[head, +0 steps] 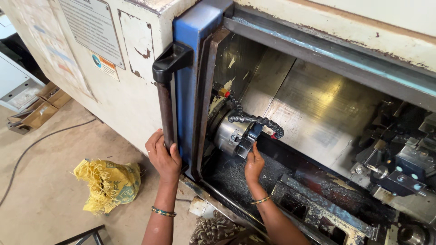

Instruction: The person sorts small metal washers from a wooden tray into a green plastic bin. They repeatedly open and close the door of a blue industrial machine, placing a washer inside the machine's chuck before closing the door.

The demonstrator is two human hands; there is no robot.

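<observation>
Steel and oily, the chuck (pixel 232 135) sits inside the lathe, heavy and rigid, likely slick, so your right hand (pixel 253 164) pinches the small part at its jaws by fingertips while your left hand (pixel 163 156) wraps closed around the door handle (pixel 166 106).

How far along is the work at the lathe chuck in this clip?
Done: the sliding door stands open, exposing the chuck. In hand: the left hand grips the lower end of the door handle, while the right hand reaches to the chuck face, its fingers at a part seated there. Left: whether that part is clamped cannot be told; the door is not yet closed.
</observation>
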